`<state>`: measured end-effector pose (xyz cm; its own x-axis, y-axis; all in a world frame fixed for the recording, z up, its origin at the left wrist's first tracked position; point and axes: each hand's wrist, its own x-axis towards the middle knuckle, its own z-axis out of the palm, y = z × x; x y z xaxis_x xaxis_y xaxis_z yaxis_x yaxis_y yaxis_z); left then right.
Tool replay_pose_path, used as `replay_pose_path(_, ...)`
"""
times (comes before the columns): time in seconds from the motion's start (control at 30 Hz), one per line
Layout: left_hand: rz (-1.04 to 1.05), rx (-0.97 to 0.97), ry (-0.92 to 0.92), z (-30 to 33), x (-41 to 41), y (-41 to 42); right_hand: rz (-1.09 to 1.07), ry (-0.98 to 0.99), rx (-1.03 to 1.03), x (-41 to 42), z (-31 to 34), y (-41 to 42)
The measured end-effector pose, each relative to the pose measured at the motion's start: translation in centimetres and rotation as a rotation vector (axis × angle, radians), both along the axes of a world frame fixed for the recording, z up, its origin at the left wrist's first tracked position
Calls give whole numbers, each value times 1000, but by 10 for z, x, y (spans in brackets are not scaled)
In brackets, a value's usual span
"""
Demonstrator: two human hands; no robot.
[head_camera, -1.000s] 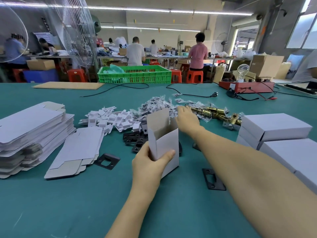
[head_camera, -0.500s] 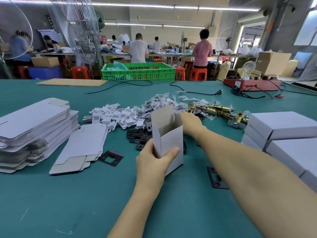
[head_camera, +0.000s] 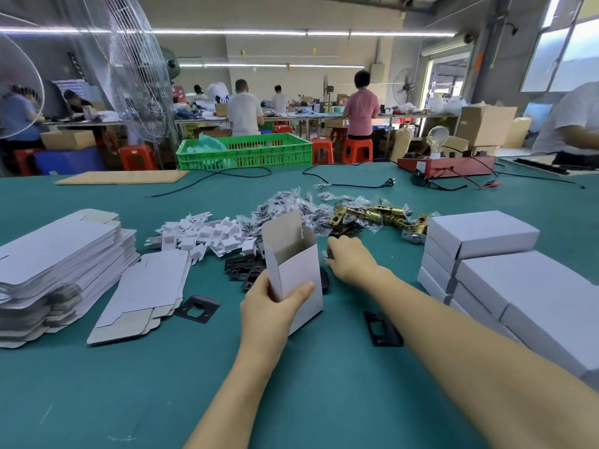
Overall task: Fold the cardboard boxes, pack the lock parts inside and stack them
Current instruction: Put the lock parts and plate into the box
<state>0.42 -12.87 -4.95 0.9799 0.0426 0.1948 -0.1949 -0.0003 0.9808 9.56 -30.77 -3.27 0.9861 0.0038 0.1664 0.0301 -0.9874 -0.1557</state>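
Desk [head_camera: 97, 400] surface carries all stock around the open box [head_camera: 293, 273]. Flat blanks [head_camera: 58, 254] lie well to the box's left; closed boxes [head_camera: 483, 233] are stacked to its right; brass latches [head_camera: 372, 215] lie behind it. Left hand [head_camera: 269, 314] grasps the box upright, flap raised. Right hand [head_camera: 351, 259], a second ago reaching back toward the latches, has drawn in just right of the box, its grip curled on something small and unclear. Judgement: loading is imminent.
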Motion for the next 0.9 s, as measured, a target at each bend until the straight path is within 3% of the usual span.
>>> replay_pose_path(0.17, 12, 35, -2, 8, -7, -3, -63, -116, 257, -50, 3, -3)
replay_pose_path(0.23, 14, 50, -4, 9, -8, -2, -129, -176, 569, -67, 6, -4)
replay_pose_path(0.37, -4, 65, -20, 9, -9, -3, -239, -161, 1458, -95, 25, -6)
replay_pose_path(0.43, -7, 107, -46, 8, -10, -4, -243, -94, 1619, -105, 41, -9)
replay_pose_path(0.57, -8, 186, -105, 3, -12, -9, -44, -37, 1577, -124, 83, -11)
replay_pose_path(0.67, 12, 224, -140, 0, -13, -12, 77, -60, 1353, -140, 112, -7)
replay_pose_path(0.8, -7, 272, -195, 0, -16, -13, 130, -260, 973, -155, 131, 2)
replay_pose_path(0.9, 23, 342, -293, -1, -15, -14, 124, -268, 836, -158, 133, 8)
